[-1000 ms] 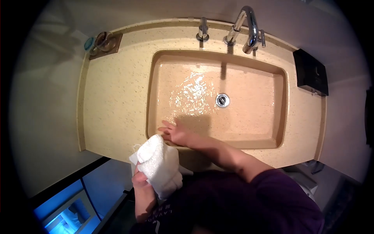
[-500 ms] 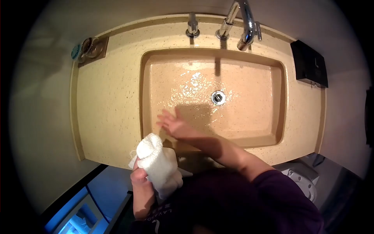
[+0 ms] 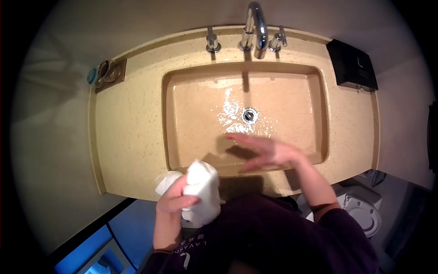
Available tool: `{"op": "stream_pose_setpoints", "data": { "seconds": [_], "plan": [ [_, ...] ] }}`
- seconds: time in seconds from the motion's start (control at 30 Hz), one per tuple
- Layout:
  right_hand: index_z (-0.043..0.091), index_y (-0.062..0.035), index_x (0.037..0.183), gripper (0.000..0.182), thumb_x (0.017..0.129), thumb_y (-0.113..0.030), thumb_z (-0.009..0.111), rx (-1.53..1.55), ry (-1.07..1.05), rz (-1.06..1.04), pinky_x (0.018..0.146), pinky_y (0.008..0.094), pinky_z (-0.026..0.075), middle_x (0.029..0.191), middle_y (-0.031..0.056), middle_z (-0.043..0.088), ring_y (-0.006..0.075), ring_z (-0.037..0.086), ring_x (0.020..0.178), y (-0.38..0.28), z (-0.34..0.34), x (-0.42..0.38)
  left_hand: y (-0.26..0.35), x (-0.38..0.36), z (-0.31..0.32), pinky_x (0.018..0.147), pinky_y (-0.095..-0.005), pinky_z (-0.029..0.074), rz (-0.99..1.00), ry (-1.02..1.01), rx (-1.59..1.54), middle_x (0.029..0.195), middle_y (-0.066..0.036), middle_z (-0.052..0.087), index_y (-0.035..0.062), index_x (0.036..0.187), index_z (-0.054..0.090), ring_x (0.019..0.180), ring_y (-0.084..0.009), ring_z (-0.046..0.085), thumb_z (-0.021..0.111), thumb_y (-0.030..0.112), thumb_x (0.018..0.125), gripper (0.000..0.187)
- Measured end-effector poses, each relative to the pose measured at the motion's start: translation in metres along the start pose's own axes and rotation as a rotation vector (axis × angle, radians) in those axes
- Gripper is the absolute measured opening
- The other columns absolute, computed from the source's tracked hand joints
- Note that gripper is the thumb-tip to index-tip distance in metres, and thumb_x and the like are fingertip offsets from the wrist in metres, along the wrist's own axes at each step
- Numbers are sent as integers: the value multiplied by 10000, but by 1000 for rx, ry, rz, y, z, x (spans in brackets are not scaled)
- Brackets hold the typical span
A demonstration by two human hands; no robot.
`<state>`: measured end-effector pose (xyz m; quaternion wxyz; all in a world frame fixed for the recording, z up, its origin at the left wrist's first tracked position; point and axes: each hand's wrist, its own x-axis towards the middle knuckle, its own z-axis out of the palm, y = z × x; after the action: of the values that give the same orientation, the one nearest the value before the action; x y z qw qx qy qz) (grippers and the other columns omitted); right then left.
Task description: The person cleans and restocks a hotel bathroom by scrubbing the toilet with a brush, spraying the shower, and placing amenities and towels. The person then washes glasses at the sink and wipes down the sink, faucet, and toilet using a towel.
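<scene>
My left hand (image 3: 175,196) grips a bunched white towel (image 3: 204,189) in front of the counter's near edge, thumb across its face. A loose white part of it sticks out on the left side of the fingers. Above the near part of the beige sink (image 3: 292,89) hangs my right hand (image 3: 269,153), fingers spread and slightly blurred, holding nothing. Its shadow falls on the basin floor. Water glistens around the metal drain (image 3: 249,115).
Behind the basin stand a chrome faucet (image 3: 260,32) and two handles, left (image 3: 213,42) and right (image 3: 277,42). A black box (image 3: 353,66) sits on the counter's right, a brown tray (image 3: 119,75) with glasses at back left. A white toilet (image 3: 362,217) is at lower right.
My right hand has swept rightward across the near side of the sink. The towel has shifted slightly right in my left hand, and the view has moved a little.
</scene>
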<state>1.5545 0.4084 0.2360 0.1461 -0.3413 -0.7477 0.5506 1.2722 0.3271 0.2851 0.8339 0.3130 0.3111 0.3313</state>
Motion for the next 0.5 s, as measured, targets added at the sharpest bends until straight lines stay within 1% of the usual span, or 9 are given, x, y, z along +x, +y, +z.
{"op": "stream_pose_setpoints", "data": {
  "seconds": [0.07,0.13,0.2,0.27,0.33,0.4,0.43,0.47,0.5],
  "plan": [
    [384,-146,1347,633,811,-356,645,209,-63,-175,841,350,460,1060,133,608,244,589,935,-22,29,9,21,13,27,923,-294,365,-156,-179,131,1149,-90,508,-67,1274,382,1076,-165,468,611,94,748,596],
    [451,-127,1285,571,804,-357,655,505,-157,-184,776,335,471,955,115,633,227,598,855,-35,63,11,29,19,24,874,-277,399,33,-392,524,1108,-76,531,-63,1234,428,1024,-147,496,648,144,761,562],
    [531,-106,1185,478,800,-360,655,526,-155,-116,745,326,474,877,99,646,221,604,802,-44,64,4,67,4,33,796,-265,440,-168,-244,544,1048,-71,568,-58,1169,481,949,-135,537,673,152,763,496],
    [598,-86,1068,398,792,-366,657,253,-71,-11,734,317,474,829,82,653,228,610,765,-67,21,-19,90,-9,42,696,-256,465,-140,-37,679,912,-56,620,-21,1114,526,811,-115,580,697,152,752,437],
    [635,-87,984,295,789,-308,647,111,61,-205,726,324,490,864,77,653,224,624,778,-84,-11,-48,102,-21,51,671,-260,468,-176,170,731,854,-59,639,5,1075,561,765,-116,601,732,163,729,418],
    [636,-92,983,272,795,-287,626,-90,120,-471,688,329,521,858,85,652,211,643,774,-95,-29,-75,111,-22,64,634,-265,462,-104,-59,1004,800,-68,642,18,990,599,720,-141,618,766,168,689,376],
    [632,-83,985,293,773,-285,649,-20,148,-606,669,321,528,887,85,653,237,648,764,-105,-34,-85,117,-22,70,616,-268,460,-62,-169,1139,773,-73,643,24,947,618,697,-154,626,784,171,669,355],
    [627,-90,999,336,738,-292,689,67,23,-633,678,328,531,916,82,654,266,650,767,-111,-44,-93,125,-24,75,606,-272,456,-17,-186,1227,772,-79,642,25,908,624,695,-173,626,794,175,653,341],
    [624,-87,997,354,730,-308,695,-12,-31,-489,674,337,527,897,84,655,273,648,769,-124,-54,-103,134,-25,79,596,-277,452,27,-202,1317,770,-86,640,26,868,631,692,-192,626,803,180,636,328]
  ]
}}
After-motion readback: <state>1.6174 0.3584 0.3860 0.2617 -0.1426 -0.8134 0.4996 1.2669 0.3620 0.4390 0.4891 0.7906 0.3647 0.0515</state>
